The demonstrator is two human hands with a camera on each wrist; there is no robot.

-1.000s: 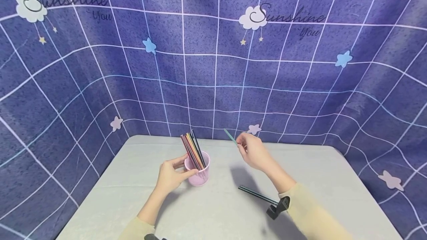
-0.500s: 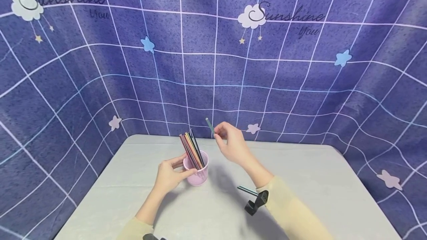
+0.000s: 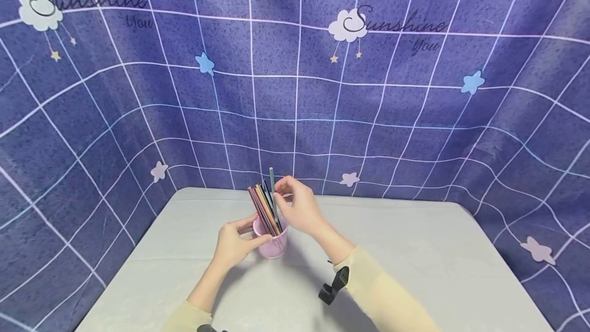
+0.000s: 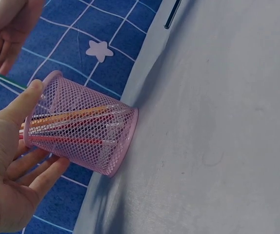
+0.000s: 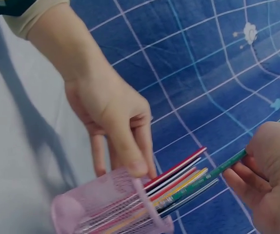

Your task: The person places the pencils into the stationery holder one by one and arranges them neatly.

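Note:
A pink mesh pencil cup (image 3: 273, 248) stands on the table with several coloured pencils (image 3: 259, 204) leaning in it. My left hand (image 3: 234, 245) holds the cup near its rim, thumb on the near side and fingers round the far left side. Above the cup, my right hand (image 3: 300, 208) pinches a green pencil (image 3: 271, 177) between thumb and fingers. This pencil points steeply upward, its lower part among the other pencils at the cup's mouth. In the right wrist view the green pencil (image 5: 230, 162) lies alongside a yellow one.
On the grey-white table (image 3: 405, 240), dark pencils (image 4: 172, 14) lie to the right of the cup, mostly hidden by my right forearm in the head view. A blue gridded cloth (image 3: 392, 101) hangs along the back and sides.
My right hand has moved left with the green pencil, from right of the cup to its mouth, and the pencil has turned more upright. The left hand stays on the cup.

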